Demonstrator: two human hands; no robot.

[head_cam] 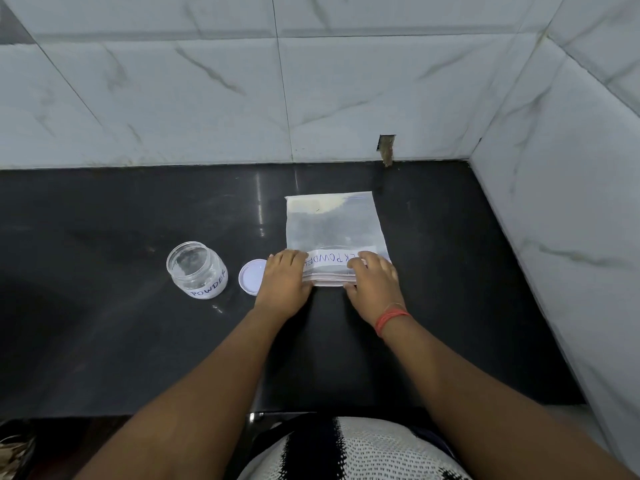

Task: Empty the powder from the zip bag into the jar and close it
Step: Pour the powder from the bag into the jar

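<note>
A clear plastic zip bag (334,230) with a white handwritten label lies flat on the black polished stone counter (104,341), a little pale powder in its far end. The left hand (284,280) and right hand (372,282) each pinch its near edge. Left of them stands an open clear glass jar (196,270) labelled POWDER, its round white lid (252,276) lying just beside it.

counter (138,341): glossy black stone | zip bag (336,230): clear plastic | wall (207,98): marbled tile
</note>
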